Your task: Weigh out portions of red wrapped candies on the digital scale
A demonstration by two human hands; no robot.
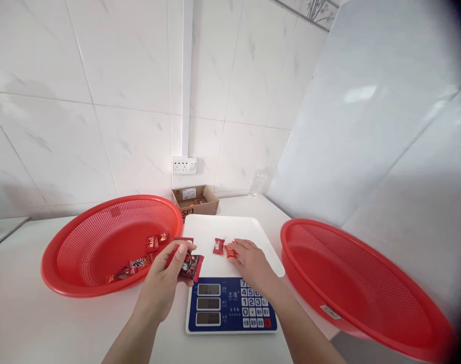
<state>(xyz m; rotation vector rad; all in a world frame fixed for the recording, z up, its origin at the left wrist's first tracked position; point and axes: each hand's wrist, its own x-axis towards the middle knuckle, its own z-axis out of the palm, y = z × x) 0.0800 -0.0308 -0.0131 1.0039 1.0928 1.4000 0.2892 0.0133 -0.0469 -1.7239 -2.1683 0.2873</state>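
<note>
My left hand is closed around several dark red snack packets, above the near left part of the white weighing scale's pan. On the pan, my right hand has its fingertips on a small red packet, partly covered by the fingers. Just left of it, another small red packet lies by itself. The scale's blue panel faces me, with three displays and a keypad. My right forearm covers part of the keypad.
On the left stands a red plastic basket with several red packets inside. Another red basket is at the right. Behind the scale sits a cardboard box holding a few packets, near a clear plastic bottle and a wall socket.
</note>
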